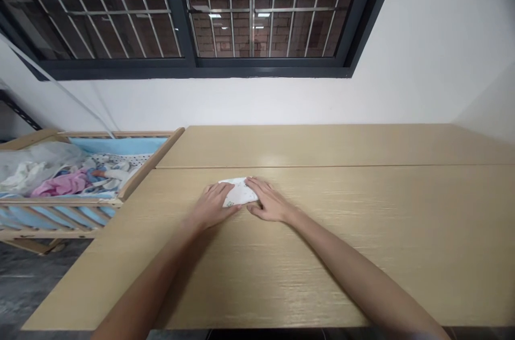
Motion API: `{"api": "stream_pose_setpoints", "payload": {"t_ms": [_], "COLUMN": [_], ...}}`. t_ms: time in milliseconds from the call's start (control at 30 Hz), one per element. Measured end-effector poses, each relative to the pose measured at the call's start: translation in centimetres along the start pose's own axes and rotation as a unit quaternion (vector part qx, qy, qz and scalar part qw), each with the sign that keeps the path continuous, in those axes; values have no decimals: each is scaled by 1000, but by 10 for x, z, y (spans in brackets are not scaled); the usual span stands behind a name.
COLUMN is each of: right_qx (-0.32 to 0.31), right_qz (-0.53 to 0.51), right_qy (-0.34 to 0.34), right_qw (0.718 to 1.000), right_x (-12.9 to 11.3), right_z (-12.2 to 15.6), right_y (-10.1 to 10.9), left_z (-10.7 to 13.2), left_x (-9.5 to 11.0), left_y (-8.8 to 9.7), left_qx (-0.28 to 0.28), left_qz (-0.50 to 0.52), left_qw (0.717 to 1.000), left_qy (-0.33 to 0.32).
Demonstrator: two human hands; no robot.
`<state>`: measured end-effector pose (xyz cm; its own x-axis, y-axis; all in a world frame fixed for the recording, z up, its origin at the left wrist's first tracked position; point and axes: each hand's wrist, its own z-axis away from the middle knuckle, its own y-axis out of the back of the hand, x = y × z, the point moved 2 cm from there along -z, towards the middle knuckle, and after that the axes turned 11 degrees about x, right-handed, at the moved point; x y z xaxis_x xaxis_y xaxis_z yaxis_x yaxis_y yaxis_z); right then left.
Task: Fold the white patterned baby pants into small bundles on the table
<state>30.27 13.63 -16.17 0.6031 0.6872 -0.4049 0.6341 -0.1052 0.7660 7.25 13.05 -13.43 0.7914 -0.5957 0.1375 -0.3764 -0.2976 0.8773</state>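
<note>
A small white folded cloth [240,193] with a faint printed pattern lies on the wooden table, between my two hands. My left hand [213,206] grips its left end, thumb along the near edge and fingers at the far side. On the right end are the fingers of my right hand [270,201], with the thumb just below the near edge. Part of the cloth is hidden under the fingers of both hands.
The pale wooden table [362,233] has a seam running across its far part. To the left stands a wooden crib [151,163] with blue lining, holding a pink cloth [66,184] and other fabrics. A barred window [193,64] is set in the white wall behind.
</note>
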Motion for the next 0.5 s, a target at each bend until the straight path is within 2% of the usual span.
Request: {"api": "stream_pose_setpoints", "payload": {"t_ms": [133,300,400,500], "right_qx": [3,43,72,101], "right_qz": [-16,-38,-56,-110], "right_qy": [-41,-46,-57,-107], "right_qw": [999,997,994,983], "right_x": [6,14,14,12], "right_z": [-3,-5,-7,-15], "right_y": [-3,-10,-9,2], "left_z": [0,-2,-5,-9], "left_x": [-3,-2,3,11], "left_y": [-2,-7,-1,13], "left_qx": [-1,23,47,85], "left_qz": [-2,-6,-9,-13], "left_qw": [1000,1000,999,996], "left_qy": [9,13,18,36]}}
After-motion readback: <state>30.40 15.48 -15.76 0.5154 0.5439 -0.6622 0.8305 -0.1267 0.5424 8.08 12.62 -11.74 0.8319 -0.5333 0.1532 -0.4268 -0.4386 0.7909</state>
